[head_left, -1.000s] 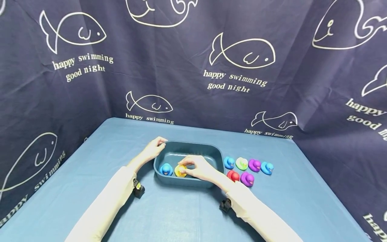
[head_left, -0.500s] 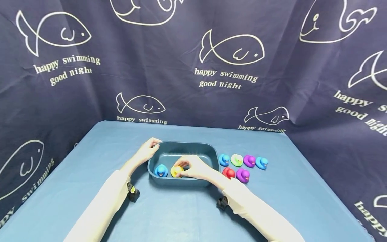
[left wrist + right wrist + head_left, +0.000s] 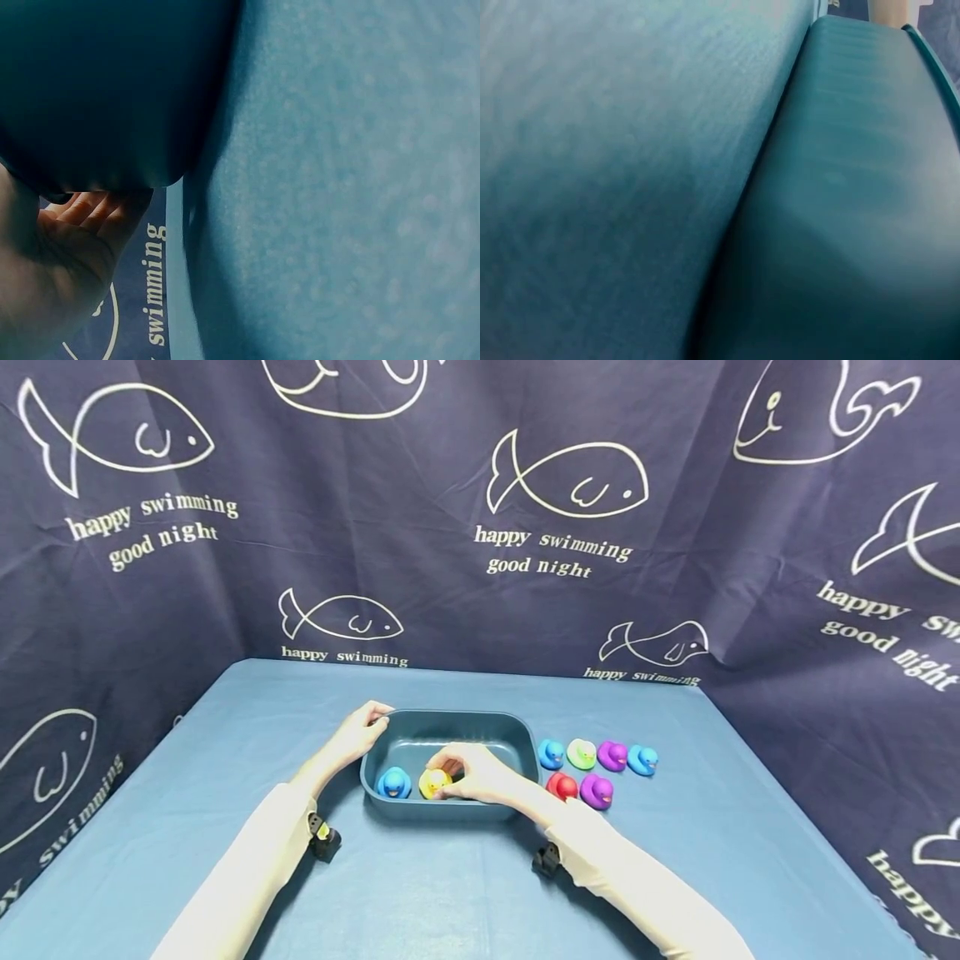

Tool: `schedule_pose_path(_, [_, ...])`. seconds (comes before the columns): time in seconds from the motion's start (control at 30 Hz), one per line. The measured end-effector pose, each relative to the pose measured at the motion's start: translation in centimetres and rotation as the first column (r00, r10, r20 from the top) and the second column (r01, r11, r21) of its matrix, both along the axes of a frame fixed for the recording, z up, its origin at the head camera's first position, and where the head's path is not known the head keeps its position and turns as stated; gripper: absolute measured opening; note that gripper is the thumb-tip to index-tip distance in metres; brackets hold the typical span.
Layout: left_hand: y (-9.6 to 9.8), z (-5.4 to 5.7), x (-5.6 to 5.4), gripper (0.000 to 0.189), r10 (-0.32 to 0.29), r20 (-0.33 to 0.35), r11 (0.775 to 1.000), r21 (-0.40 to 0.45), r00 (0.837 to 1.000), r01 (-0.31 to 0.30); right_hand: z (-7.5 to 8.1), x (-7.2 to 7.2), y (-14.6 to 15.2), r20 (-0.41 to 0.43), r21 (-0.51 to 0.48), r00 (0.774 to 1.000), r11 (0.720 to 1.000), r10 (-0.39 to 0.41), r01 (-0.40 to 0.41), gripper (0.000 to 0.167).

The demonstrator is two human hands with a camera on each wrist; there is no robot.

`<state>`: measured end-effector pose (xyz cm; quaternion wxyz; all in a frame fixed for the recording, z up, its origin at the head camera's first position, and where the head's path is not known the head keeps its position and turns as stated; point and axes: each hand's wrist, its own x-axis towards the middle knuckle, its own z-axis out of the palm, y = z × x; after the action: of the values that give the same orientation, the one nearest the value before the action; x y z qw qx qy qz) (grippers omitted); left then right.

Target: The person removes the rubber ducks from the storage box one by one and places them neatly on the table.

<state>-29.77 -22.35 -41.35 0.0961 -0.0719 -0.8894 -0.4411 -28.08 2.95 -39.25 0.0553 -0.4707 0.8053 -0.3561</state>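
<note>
A dark teal plastic box stands on the table. My left hand grips its rim at the far left corner; in the left wrist view the fingers of that hand lie along the outside of the box wall. Inside the box, my right hand pinches a yellow rubber duck between thumb and fingers near the front wall. A blue rubber duck sits left of it in the front left corner. In the right wrist view the box's outer wall hides the right hand.
Right of the box lie several rubber ducks: a blue one, a pale green one, a purple one, another blue one, a red one and another purple one. A dark printed curtain surrounds the blue table.
The head view has turned, so everything sits farther left in it. Both hands keep their holds. The yellow duck appears slightly farther from the blue duck in the box.
</note>
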Motion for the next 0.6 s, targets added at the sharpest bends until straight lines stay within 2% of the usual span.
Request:
schedule_pose_path(0.3, [-0.15, -0.45, -0.08, 0.025, -0.007, 0.002, 1.000, -0.001, 1.000, 0.007, -0.16, 0.04, 0.05, -0.001, 0.005, 1.000, 1.000, -0.026, 0.027, 0.032])
schedule_pose_path(0.6, [-0.07, -0.38, -0.20, 0.026, -0.005, -0.012, 1.000, -0.007, 1.000, 0.005, 0.60, -0.20, 0.72, -0.025, -0.088, 1.000, 0.996, 0.017, -0.019, 0.031])
